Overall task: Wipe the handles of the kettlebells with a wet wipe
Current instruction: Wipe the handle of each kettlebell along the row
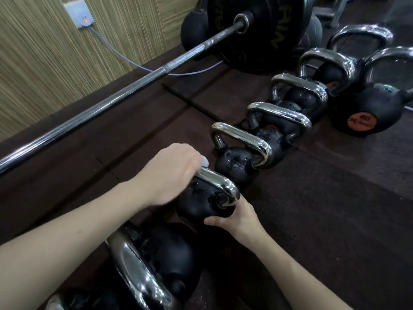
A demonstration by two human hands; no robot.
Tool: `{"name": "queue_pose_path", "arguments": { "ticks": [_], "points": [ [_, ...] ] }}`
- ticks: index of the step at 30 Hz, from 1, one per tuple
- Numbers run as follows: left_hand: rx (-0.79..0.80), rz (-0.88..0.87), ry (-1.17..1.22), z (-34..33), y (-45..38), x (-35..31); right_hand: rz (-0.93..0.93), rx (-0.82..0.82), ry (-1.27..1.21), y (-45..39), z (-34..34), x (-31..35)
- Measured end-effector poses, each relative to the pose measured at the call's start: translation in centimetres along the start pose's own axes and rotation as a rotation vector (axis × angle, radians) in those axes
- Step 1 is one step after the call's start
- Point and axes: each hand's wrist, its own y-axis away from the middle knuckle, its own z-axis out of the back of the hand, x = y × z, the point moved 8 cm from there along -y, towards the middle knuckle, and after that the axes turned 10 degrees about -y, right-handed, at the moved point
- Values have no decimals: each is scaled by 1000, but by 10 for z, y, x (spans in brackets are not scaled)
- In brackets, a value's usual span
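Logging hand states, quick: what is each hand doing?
Left hand: closed on wet wipe at the kettlebell handle.
Right hand: gripping kettlebell body.

- One head-worn wide-angle view, looking forward and down.
- Close above the kettlebell row (257,139) on the dark floor (312,209), edges bowed.

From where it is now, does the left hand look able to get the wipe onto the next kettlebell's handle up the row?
Probably yes. The left hand, closed on the wet wipe, sits on the near kettlebell's handle. The next handle stands just beyond, uncovered, with nothing between.
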Motion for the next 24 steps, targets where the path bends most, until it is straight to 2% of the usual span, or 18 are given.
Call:
{"name": "queue_pose_path", "arguments": {
  "ticks": [1,2,5,7,9,11,13,16,17,18,20,24],
  "points": [
    [-24,-76,-145,3,-2,-18,7,-9,12,0,1,1],
    [-44,-146,-186,0,1,-36,9,-15,12,0,1,2],
    [-33,-276,-159,-17,19,-70,5,11,-22,3,-2,7],
    [-32,-299,-145,-18,24,-63,15,11,-23,3,-2,7],
    [-35,-234,-23,-12,25,-37,12,-5,-11,1,0,4],
    [-99,-92,161,-5,28,0,-13,-10,-21,-1,0,2],
    [-96,167,427,-11,33,37,-24,-9,-54,0,0,-1],
    [83,652,895,-59,38,84,-42,4,-48,2,0,-2],
    [114,723,1066,-70,39,87,-50,14,-41,2,0,-2],
    [129,708,1149,-73,36,86,-55,25,-37,2,0,0],
    [92,526,1060,-54,23,69,-64,36,-10,1,0,2],
    [-256,-130,77,-1,20,-2,-71,20,54,-2,2,5]
  ]
}}
